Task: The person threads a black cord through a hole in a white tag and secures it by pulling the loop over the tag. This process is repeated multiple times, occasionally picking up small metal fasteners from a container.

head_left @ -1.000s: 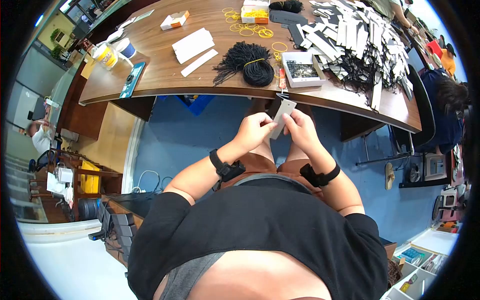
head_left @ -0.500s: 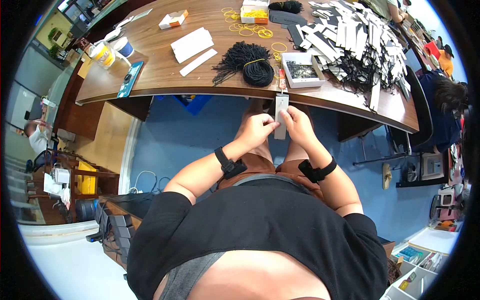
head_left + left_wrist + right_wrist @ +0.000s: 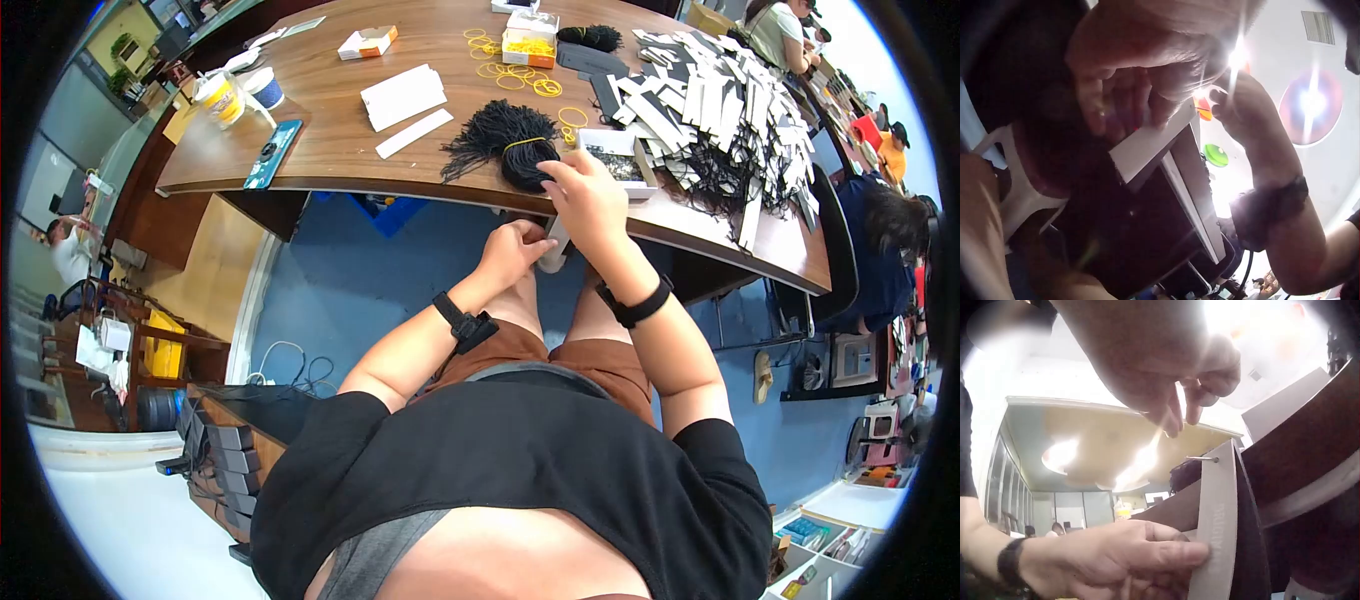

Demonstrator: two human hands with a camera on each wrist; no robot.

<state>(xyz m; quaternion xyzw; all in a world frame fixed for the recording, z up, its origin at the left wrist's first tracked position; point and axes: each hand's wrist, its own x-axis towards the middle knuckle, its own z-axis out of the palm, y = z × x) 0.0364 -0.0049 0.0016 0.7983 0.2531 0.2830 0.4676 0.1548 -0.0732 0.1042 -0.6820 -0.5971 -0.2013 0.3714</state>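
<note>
Below tabletop [image 3: 330,150] front edge, left grip [image 3: 515,255] pinches grey tag [image 3: 553,258]; right grip [image 3: 590,200] over box [image 3: 628,165], fingers curled, cannot tell contents.

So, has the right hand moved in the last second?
Yes: the right hand came off the grey card tag, rising to the white tray on the wooden table.

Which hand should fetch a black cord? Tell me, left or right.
Right, probably. The right hand is at the table edge beside the black cord bundle; the left hand holds the tag below.
</note>
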